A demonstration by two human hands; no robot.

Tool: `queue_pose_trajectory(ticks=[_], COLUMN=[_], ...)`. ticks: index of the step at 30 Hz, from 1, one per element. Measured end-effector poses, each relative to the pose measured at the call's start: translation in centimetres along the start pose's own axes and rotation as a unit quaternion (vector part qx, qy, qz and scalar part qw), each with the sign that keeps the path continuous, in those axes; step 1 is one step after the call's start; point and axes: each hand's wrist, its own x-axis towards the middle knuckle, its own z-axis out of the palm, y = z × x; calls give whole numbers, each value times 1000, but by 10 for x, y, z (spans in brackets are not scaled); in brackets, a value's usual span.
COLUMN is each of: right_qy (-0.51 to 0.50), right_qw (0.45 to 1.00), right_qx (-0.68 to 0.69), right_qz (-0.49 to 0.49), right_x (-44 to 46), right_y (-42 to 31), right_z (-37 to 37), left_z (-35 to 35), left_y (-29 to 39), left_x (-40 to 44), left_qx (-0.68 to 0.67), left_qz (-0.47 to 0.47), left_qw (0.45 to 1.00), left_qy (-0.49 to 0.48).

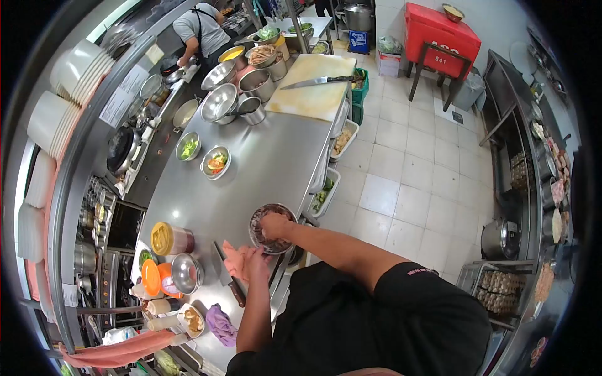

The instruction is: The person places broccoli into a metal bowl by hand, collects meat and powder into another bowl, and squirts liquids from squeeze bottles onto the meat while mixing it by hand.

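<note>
My right hand (274,227) reaches down inside a metal bowl (290,212) at the table's near edge. The fingers look curled into a dark reddish-brown mixture (257,224) that coats the bowl's inside; their tips are hidden. My left hand (254,258) is at the bowl's lower left rim and appears to grip it, though the fingers show only partly. A pink cloth (236,259) lies against that hand. Just left of the cloth, a knife (228,276) with a brown handle rests on the steel table.
The steel table (188,207) holds a yellow-lidded tub (170,239), an upturned-looking metal bowl (187,273), a purple cloth (221,324) and two small bowls of cut vegetables (216,161). A large knife (316,82) lies on a cutting board (307,103). Another person (200,34) stands across the table.
</note>
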Motion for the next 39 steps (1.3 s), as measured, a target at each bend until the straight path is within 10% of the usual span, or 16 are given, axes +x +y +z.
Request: queue_pose_trajectory(ticks=[8,22,25,29,36,39], right_qy=[113,-8,217,235,144,192], right_qw=[993,971,969,955,872,908], right_qx=[-20,-214,-114,45,443,367], right_qz=[27,-107,-2,174,151,61], right_x=[-8,58,45,48,69,37], right_y=[42,168,191,231,338,379], right_z=[-101,-178,-208,-227,-273,-377], left_z=[110,247,284,343,456,533], left_y=[16,32,40,44,65,66], left_x=[21,124,142,162,168,175], left_qx=[0,-20,30,77,118,84], left_qz=[11,-24,9,18,-17,-25], left_qw=[999,998,996,989,983,983], left_qy=[-38,-63,-83,-123,-140,-163])
